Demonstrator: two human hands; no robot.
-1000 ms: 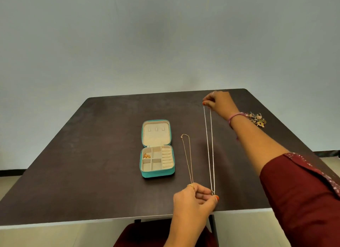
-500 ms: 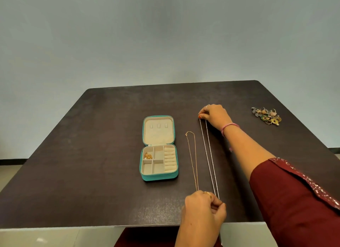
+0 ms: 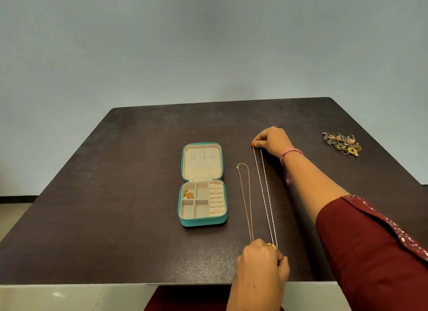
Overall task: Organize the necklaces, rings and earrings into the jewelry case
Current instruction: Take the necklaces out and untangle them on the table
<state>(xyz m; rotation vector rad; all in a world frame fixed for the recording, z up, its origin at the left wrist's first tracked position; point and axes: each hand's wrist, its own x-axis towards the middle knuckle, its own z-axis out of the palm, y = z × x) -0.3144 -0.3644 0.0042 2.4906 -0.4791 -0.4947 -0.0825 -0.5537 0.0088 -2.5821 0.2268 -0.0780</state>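
A teal jewelry case (image 3: 202,222) lies open on the dark table (image 3: 115,194), its cream tray holding a small gold piece (image 3: 188,194) in the upper-left compartment. To its right a thin gold necklace (image 3: 246,199) lies stretched lengthwise. Beside that, a silver beaded necklace (image 3: 265,194) is pulled taut on the tabletop. My right hand (image 3: 273,141) pinches its far end. My left hand (image 3: 262,262) pinches its near end by the table's front edge, covering the gold necklace's near end too.
A heap of rings and earrings (image 3: 342,143) sits at the far right of the table. The table's front edge runs just below my left hand. A dark red seat (image 3: 185,299) shows under the table.
My right hand has come down and toward me from the far edge, bringing the silver necklace's far end to the tabletop. The view has tilted slightly; my left hand keeps its hold.
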